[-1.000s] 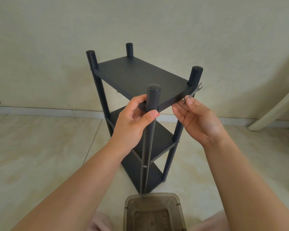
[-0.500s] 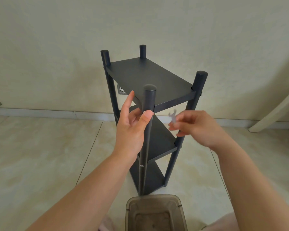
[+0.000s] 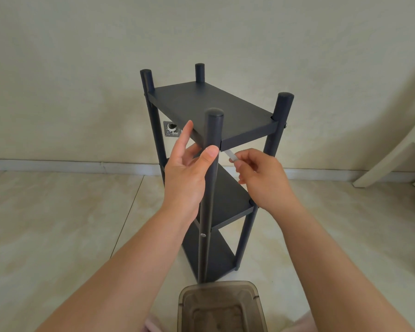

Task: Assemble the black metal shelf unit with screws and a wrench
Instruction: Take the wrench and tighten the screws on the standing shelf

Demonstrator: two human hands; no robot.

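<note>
A black metal shelf unit (image 3: pixel 216 111) stands upright on the tiled floor (image 3: pixel 58 224) in the centre of the frame, seen from above. Three shelves sit between four round posts, so the frame looks largely built. A silver screw head (image 3: pixel 203 235) shows low on the nearest post (image 3: pixel 211 188), and another fastener (image 3: pixel 285 126) shows on the right post at the top shelf.

My left hand (image 3: pixel 185 178) is just left of centre, fingers mostly straight and loose, thumb pressing the nearest post just under the top shelf. My right hand (image 3: pixel 261 178), just right of centre, has a narrow pinching grip on a small pale wrench (image 3: pixel 231 155), blurred, its tip aimed at the joint beneath the top shelf's near corner.

I judge the work is near its end: what remains seems to be tightening the top-shelf screws. A brown translucent bin (image 3: pixel 222 307) sits at the bottom centre.
</note>
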